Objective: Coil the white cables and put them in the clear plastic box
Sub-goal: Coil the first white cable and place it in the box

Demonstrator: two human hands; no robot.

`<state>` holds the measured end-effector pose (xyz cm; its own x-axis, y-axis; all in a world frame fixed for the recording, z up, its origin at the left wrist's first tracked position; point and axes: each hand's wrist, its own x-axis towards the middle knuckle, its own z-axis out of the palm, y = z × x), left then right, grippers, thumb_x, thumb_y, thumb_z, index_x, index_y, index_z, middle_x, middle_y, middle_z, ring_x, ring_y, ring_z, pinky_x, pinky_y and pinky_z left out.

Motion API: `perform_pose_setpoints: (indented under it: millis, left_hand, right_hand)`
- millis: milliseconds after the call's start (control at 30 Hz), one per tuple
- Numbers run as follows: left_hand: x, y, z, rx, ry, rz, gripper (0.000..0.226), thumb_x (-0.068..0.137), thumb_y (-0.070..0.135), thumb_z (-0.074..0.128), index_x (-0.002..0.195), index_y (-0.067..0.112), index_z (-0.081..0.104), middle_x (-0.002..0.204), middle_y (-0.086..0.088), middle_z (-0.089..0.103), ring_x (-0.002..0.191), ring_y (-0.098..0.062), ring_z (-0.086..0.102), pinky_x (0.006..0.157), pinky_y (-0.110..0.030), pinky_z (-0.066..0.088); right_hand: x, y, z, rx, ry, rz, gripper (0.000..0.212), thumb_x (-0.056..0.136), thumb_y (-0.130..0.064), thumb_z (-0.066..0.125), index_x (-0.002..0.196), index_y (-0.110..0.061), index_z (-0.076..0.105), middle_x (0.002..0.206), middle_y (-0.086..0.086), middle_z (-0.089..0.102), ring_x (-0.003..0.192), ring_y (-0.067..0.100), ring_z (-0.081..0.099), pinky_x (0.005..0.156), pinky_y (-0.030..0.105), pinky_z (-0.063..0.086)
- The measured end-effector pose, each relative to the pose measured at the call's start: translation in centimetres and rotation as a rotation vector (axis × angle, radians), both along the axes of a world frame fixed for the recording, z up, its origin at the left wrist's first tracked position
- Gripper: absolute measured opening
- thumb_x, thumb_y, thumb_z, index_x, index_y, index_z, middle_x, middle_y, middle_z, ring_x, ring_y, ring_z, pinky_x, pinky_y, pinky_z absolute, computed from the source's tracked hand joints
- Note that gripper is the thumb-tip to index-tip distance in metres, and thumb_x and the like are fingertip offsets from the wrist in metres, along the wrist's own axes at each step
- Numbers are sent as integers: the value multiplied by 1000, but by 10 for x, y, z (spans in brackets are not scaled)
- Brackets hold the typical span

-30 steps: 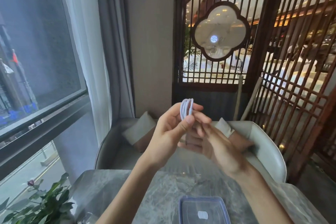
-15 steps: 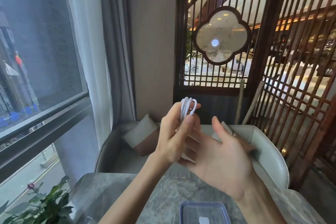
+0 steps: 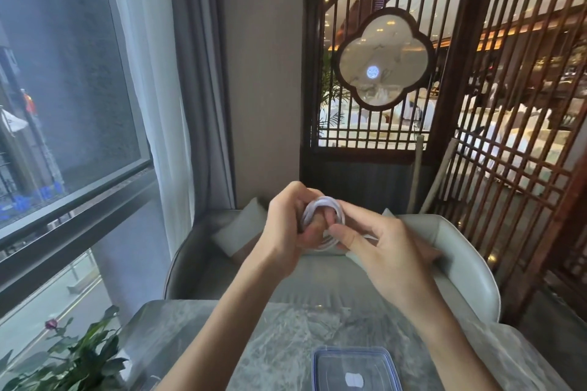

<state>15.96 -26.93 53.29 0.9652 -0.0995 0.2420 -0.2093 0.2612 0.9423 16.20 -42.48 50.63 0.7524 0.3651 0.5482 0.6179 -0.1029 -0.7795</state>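
I hold a coiled white cable (image 3: 324, 206) up in front of me, above the table. My left hand (image 3: 286, 225) grips the coil's left side with curled fingers, some passing through the loop. My right hand (image 3: 378, 244) pinches the coil's right side between thumb and forefinger. The cable forms a small round bundle of several loops. The clear plastic box (image 3: 352, 368) with a blue rim lies on the table at the bottom edge, below my right forearm, with a white item inside.
The grey marble table (image 3: 286, 336) stretches below my arms. A potted plant (image 3: 73, 359) stands at its left corner. A grey armchair (image 3: 460, 251) with cushions sits behind the table. A window is at left, a wooden lattice screen at right.
The coil turned from edge-on to a flat ring and dropped lower. My right hand, spread open half a second ago, has closed onto the coil's right side.
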Motion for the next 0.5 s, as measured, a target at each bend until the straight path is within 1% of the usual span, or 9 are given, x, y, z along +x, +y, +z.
perform_pose_setpoints:
  millis: [33,100,167,200,267,333,400,467,500]
  left_hand:
    - [0,-4,-3,21,29,126,30,69,25,41,54,1,51,35,3,41,37,-12,32,52,-22,29]
    - [2,-11,-7,41,-3,377,29,68,26,43,58,2,57,44,0,49,46,-16,41,52,-25,32]
    - [5,-13,-7,11,-29,535,23,73,20,46,58,12,62,56,-2,53,57,-18,48,55,-28,38]
    - [6,-10,-6,-43,40,522,21,74,19,49,58,17,63,59,-2,54,58,-19,49,58,-28,39]
    - [5,-5,-5,-128,207,311,16,73,26,54,69,18,66,63,-7,61,58,-22,55,65,-31,44]
    - [2,1,-10,-142,224,119,26,83,37,56,94,15,66,81,-15,72,71,-29,65,79,-39,49]
    - [-2,5,-19,-243,203,-3,38,94,45,53,112,11,61,106,-25,71,91,-36,67,94,-47,46]
    - [-7,4,-27,-357,208,-50,49,96,50,52,120,8,56,120,-30,66,107,-40,64,108,-49,40]
    - [-9,3,-32,-385,209,-36,51,96,51,52,122,8,54,122,-30,65,112,-40,63,112,-49,37]
  right_hand:
    - [0,3,-4,25,-12,-47,37,96,-19,65,132,-26,66,118,-16,74,112,2,69,95,31,57]
    - [-1,9,-14,47,-26,-104,33,96,-18,66,128,-28,69,114,-16,76,108,1,70,92,29,58]
    - [-1,11,-20,99,5,-94,30,96,-17,67,121,-33,73,108,-16,78,104,2,72,84,23,59]
    - [-1,11,-22,144,57,-61,29,95,-17,67,117,-35,75,106,-15,79,102,4,73,80,20,59]
    - [3,10,-23,245,194,-2,24,95,-20,68,114,-32,77,105,-8,80,103,8,74,76,17,58]
    - [9,5,-25,363,372,50,23,92,-23,70,113,-25,78,106,-1,80,104,11,74,76,17,57]
    - [14,0,-26,494,526,104,24,87,-24,71,109,-20,80,107,4,80,100,9,74,74,17,57]
    - [18,1,-30,601,627,109,24,81,-23,72,101,-17,82,104,6,80,93,7,75,72,16,57]
    - [18,3,-33,645,668,108,23,79,-21,72,98,-15,83,103,6,80,91,7,75,70,16,58]
